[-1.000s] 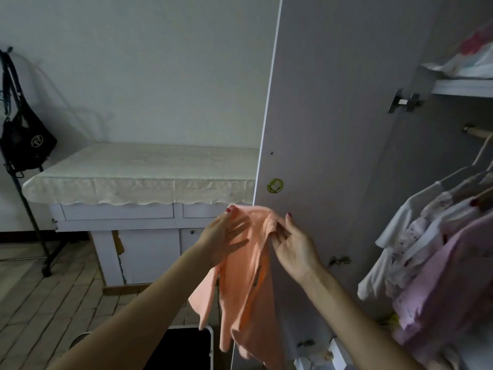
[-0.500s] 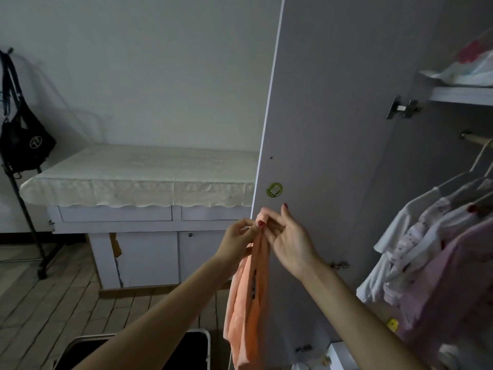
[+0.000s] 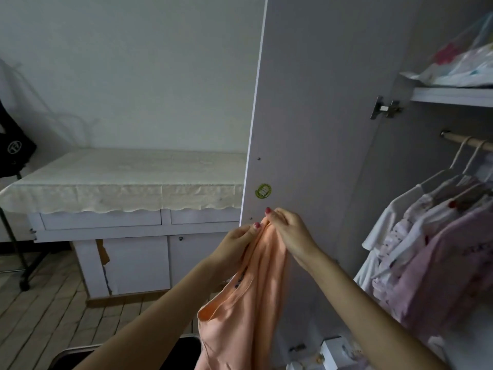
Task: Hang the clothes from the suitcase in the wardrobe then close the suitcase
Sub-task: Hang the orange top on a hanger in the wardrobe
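Left hand: the left hand (image 3: 234,243) was raised in front of the wardrobe door, fingers curled, pinching the top edge of the peach garment (image 3: 240,311) from its left side.
Right hand: the right hand (image 3: 289,232) pinched the same top edge from the right, fingers bent over the cloth; the two hands were nearly touching.
Peach garment: it hung bunched from both hands, draped down past the forearms to the bottom edge of view; one looped opening sagged at lower left. A dark mark showed on the fabric, too small to read.
Wardrobe door: the wardrobe door (image 3: 320,116) stood open directly behind the hands, with a round green sticker (image 3: 263,190) just above them and a metal hinge (image 3: 385,108) higher up at right.
Wardrobe interior: a rail (image 3: 469,141) carried white hangers (image 3: 453,166) with pale and pink hung clothes (image 3: 426,249), well right of the hands. A shelf (image 3: 453,96) above held folded items.
Suitcase: a dark suitcase (image 3: 80,356) with a pale rim showed at the bottom edge below the left forearm; mostly hidden.
Worktop: a white worktop (image 3: 120,172) with a lace cloth stood at left over drawers.
Far left: a black bag (image 3: 13,153) hung on a stand.
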